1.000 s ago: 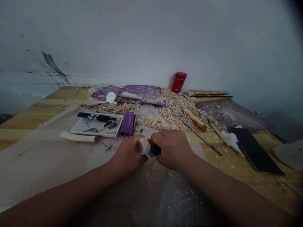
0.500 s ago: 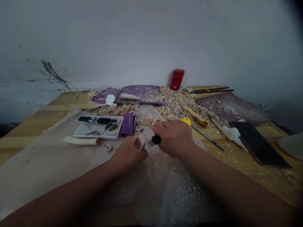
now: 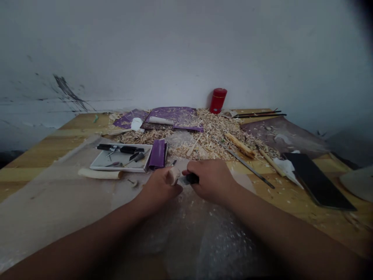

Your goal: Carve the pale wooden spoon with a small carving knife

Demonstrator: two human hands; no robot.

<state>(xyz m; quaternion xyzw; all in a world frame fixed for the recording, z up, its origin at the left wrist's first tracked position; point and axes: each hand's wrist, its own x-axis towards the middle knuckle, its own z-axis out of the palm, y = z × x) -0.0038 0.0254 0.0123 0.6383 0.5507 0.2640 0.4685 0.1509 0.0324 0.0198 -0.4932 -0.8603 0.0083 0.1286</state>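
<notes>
My left hand (image 3: 159,186) is closed around a short, pale piece of wood (image 3: 174,175), whose round end shows between thumb and fingers. Just to its right, my right hand (image 3: 214,181) grips a chisel by its handle. The handle's black end (image 3: 192,178) sticks out of the fist, pointing at the wood. Its flat grey blade is short and dim here, and I cannot tell whether it touches the wood. Beneath both hands lies clear plastic wrap (image 3: 186,217). A small dark tip (image 3: 174,162) shows just behind the left hand.
A white tray (image 3: 96,165) of black-handled tools stands left, beside a purple pouch (image 3: 157,153) and a curved wooden stick (image 3: 100,174). Wood shavings (image 3: 221,130) heap up behind. To the right lie a metal file (image 3: 253,169) and a black slab (image 3: 319,181). A red canister (image 3: 218,100) leans against the wall.
My right hand has turned and dropped slightly; the yellow handle end behind it is now hidden and less blade shows. My left hand stays nearly still with the wood.
</notes>
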